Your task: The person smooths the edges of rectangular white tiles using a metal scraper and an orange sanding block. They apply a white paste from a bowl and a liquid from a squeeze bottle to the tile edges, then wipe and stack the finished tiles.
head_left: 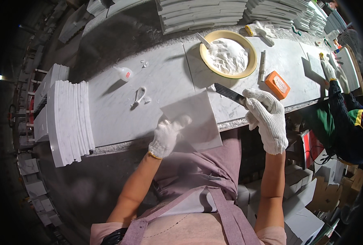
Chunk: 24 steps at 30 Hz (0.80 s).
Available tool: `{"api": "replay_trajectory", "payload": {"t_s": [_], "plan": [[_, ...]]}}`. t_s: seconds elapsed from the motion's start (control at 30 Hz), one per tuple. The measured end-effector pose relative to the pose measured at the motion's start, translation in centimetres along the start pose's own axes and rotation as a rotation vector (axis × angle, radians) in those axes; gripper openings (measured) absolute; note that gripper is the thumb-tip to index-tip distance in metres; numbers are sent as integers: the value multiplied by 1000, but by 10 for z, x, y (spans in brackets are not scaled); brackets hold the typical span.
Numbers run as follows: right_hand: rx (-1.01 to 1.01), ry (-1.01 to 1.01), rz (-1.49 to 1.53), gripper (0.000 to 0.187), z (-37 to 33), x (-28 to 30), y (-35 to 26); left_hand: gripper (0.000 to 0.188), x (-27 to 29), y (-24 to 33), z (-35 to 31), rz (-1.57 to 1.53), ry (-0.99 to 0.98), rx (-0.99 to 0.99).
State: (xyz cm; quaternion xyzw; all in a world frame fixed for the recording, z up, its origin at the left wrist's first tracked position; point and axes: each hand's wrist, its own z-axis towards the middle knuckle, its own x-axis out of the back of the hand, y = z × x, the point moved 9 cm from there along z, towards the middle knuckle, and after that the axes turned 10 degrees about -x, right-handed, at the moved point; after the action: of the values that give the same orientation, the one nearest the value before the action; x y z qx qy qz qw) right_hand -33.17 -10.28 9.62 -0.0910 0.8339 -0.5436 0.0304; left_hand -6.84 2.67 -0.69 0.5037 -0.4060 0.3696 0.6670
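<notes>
Dim workshop space surrounds a stone-topped workbench (153,112). Tall stacks of pale slabs (202,17) rise behind the yellow-rimmed bowl (253,59), and another pile (72,122) stands well to its left; whether any are finished, I cannot tell. Nearer the person than the bowl and to its left, a thin square tile (202,120) is pinched at its left side by the gloved left hand (166,132). White powder or paste (229,57) lies heaped inside the bowl. Just in front of it, the gloved right hand (267,118) closes round a dark flat blade (229,93), its tip whitish, near the tile's far corner; contact is unclear. With no distinct white coat visible on the tile, its treatment seems barely begun, with most left.
</notes>
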Motion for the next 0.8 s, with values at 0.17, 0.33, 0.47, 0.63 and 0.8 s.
{"api": "replay_trajectory", "payload": {"t_s": [0.17, 0.33, 0.47, 0.63, 0.8], "plan": [[-26, -16, -74, 35, 1, -1, -6, 29, -31, -52, 7, -962, 234, 508], [-62, -8, -101, 35, 11, -2, -4, 37, -30, -60, 17, -624, 315, 366], [-16, -6, -83, 34, 19, -11, -3, 39, -26, -46, 13, -413, 244, 173], [15, -25, -113, 34, 24, -17, -7, 36, -18, -29, 12, -156, 17, 129], [28, -19, -157, 31, 23, -20, -10, 46, -2, -16, 19, -193, 77, 106]]}}
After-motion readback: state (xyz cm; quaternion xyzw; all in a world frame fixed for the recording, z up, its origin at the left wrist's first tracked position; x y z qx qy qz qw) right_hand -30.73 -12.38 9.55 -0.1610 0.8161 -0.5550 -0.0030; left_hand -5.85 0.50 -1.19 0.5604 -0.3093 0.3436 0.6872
